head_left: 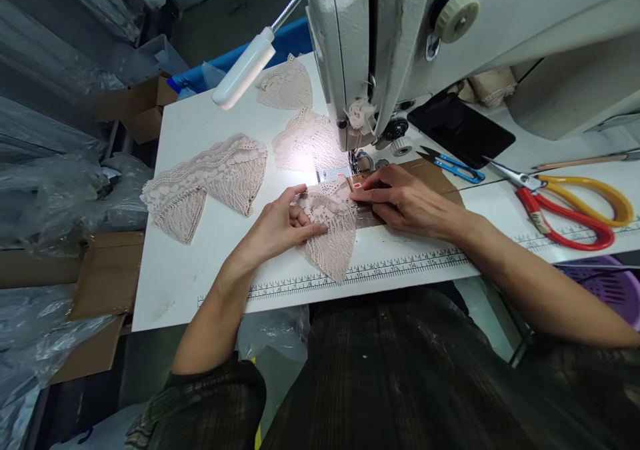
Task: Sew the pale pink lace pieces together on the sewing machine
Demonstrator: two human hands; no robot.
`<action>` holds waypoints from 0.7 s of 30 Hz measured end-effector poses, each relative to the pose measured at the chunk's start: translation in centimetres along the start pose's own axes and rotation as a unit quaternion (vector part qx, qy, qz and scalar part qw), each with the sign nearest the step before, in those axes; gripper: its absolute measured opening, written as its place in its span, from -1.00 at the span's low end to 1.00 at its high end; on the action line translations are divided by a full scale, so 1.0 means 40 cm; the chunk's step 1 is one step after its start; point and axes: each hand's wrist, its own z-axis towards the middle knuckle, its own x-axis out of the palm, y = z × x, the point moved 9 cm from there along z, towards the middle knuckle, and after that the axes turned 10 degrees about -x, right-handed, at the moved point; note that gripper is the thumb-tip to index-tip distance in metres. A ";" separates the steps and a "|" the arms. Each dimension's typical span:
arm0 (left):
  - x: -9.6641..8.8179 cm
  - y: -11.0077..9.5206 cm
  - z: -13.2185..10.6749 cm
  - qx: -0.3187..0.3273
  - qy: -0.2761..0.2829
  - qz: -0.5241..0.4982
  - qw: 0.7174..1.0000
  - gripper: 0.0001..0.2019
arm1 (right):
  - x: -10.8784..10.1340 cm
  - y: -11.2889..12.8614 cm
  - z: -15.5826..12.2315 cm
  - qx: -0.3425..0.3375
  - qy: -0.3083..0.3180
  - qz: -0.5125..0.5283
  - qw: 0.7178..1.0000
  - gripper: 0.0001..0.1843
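Note:
A beige lace piece (333, 243), tapering to a point toward me, lies on the white sewing table (220, 257) just in front of the presser foot (354, 162). My left hand (273, 233) grips its left side, thumb on top and fingers curled at the edge. At its upper right edge, the fingertips of my right hand (407, 200) pinch the lace close to a small red-and-white mark. Behind it, another lace piece (307, 140) rests under the lamp light beside the needle. The sewing machine (345, 57) stands over the work.
More lace pieces (215, 177) lie to the left, with another (287, 83) at the back. On the right are blue thread snips (453, 165), large scissors (565, 203) and a black phone (463, 127). A white lamp (245, 67) hangs over the table. A printed ruler (390, 270) runs along the front edge.

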 end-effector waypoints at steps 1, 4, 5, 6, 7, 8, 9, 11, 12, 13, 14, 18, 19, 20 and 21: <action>0.000 0.000 0.000 -0.001 -0.001 0.002 1.000 -0.08 | 0.002 0.001 0.001 -0.004 0.004 -0.004 1.000 -0.55; -0.001 0.000 -0.001 -0.001 -0.001 0.005 1.000 -0.06 | 0.009 -0.001 0.000 -0.006 0.007 -0.014 1.000 -0.56; -0.001 0.000 -0.001 -0.001 -0.001 0.006 1.000 -0.05 | 0.010 -0.003 0.000 -0.004 0.004 -0.016 1.000 -0.56; 0.000 0.000 -0.001 -0.001 0.001 0.007 1.000 -0.04 | 0.011 -0.004 -0.001 -0.004 -0.001 -0.016 1.000 -0.56; 0.000 0.000 -0.001 -0.002 0.001 0.007 1.000 -0.04 | 0.011 -0.005 -0.002 -0.004 -0.006 -0.017 1.000 -0.56; 0.000 0.001 -0.001 -0.003 0.002 0.009 1.000 -0.03 | 0.011 -0.006 -0.003 -0.005 -0.010 -0.017 1.000 -0.56; 0.000 0.001 -0.001 -0.004 0.003 0.010 1.000 -0.03 | 0.011 -0.006 -0.004 -0.006 -0.012 -0.018 1.000 -0.56; 0.000 0.002 0.000 -0.004 0.002 0.013 1.000 -0.05 | 0.011 -0.006 -0.004 -0.010 -0.010 -0.016 1.000 -0.56; 0.000 0.002 0.000 -0.003 0.002 0.014 1.000 -0.06 | 0.010 -0.005 -0.005 -0.011 -0.008 -0.015 1.000 -0.56; 0.000 0.003 0.000 0.000 0.003 0.014 1.000 -0.07 | 0.007 -0.005 -0.005 -0.012 -0.006 -0.013 1.000 -0.56; 0.001 0.002 0.000 0.003 0.003 0.013 1.000 -0.09 | 0.004 -0.003 -0.006 -0.014 -0.005 -0.010 1.000 -0.56; 0.004 0.003 0.002 0.013 0.005 0.003 1.000 -0.13 | -0.004 0.012 -0.010 -0.035 0.004 0.003 0.999 -0.57; 0.004 0.003 0.003 0.016 0.004 0.000 1.000 -0.14 | -0.002 0.016 -0.011 -0.042 0.013 0.001 0.999 -0.57; 0.004 0.002 0.003 0.018 0.003 -0.001 1.000 -0.13 | 0.002 0.019 -0.012 -0.047 0.021 -0.006 0.999 -0.58; 0.004 0.002 0.004 0.019 0.003 -0.001 1.000 -0.13 | 0.004 0.022 -0.013 -0.051 0.026 -0.015 0.998 -0.58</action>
